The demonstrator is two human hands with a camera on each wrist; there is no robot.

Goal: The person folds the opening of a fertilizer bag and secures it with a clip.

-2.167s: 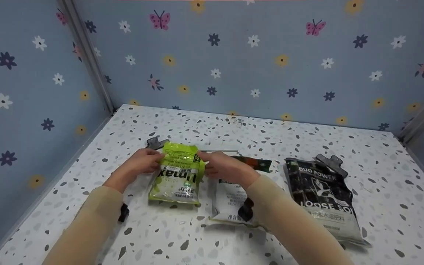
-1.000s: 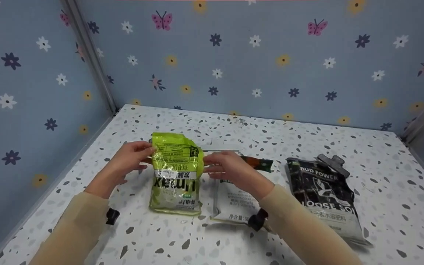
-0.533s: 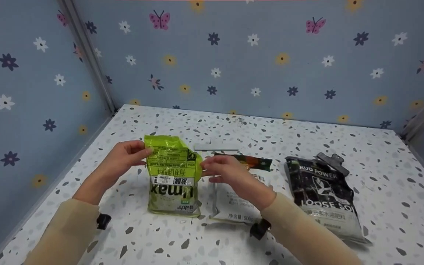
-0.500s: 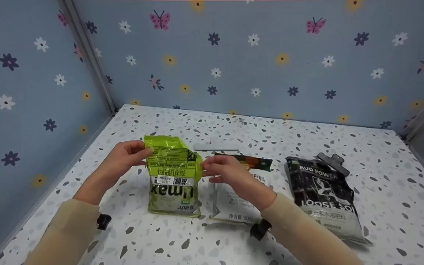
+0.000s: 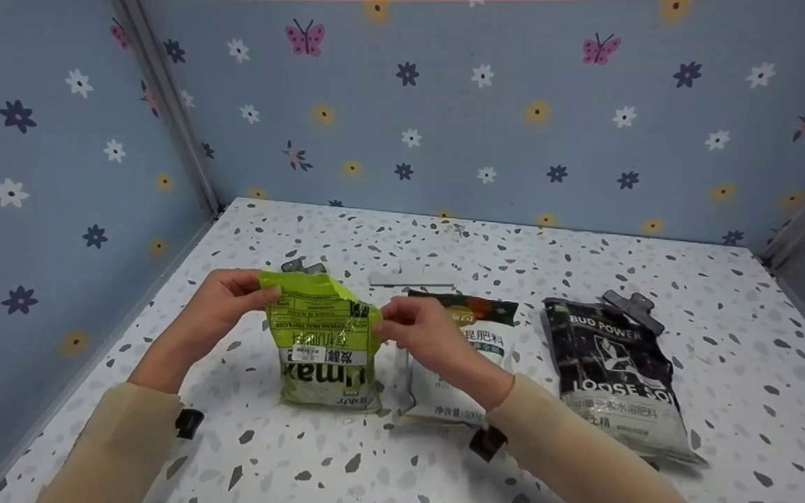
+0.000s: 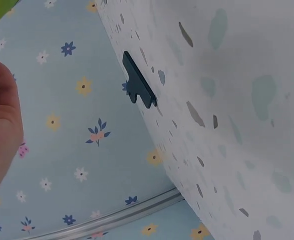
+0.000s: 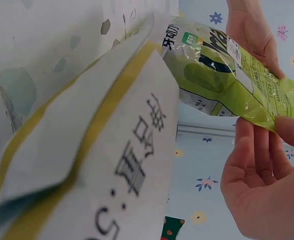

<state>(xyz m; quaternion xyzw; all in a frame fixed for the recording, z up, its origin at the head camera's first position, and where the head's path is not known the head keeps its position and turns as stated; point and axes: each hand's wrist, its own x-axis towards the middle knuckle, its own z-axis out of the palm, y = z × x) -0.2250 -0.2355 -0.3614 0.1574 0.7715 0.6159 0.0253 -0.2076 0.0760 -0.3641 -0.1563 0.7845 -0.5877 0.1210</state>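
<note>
A lime-green fertilizer bag [image 5: 325, 377] stands fairly upright on the table, its printed face toward me and the lettering upside down. At its upper left corner my left hand [image 5: 214, 311] pinches the film between thumb and fingers. My right hand [image 5: 434, 339] pinches the bag's right edge a little lower; in the right wrist view the right thumb [image 7: 292, 131] lies on the green film with the fingers behind. The bag's top slopes down between the hands. A dark clip [image 5: 303, 267] lies just behind the bag, and the left wrist view shows the clip [image 6: 139, 82] too.
To the right lies a white fertilizer bag [image 5: 444, 402], partly under my right hand and wrist. Farther right is a black and grey bag [image 5: 619, 370] with a dark clip [image 5: 633, 312] at its top corner. A thin pale strip [image 5: 413, 281] lies behind. Patterned walls enclose the table.
The green bag has gone from leaning back to more upright. My left hand has moved left with its top corner, which has dropped lately. My right fingers have closed on the edge.
</note>
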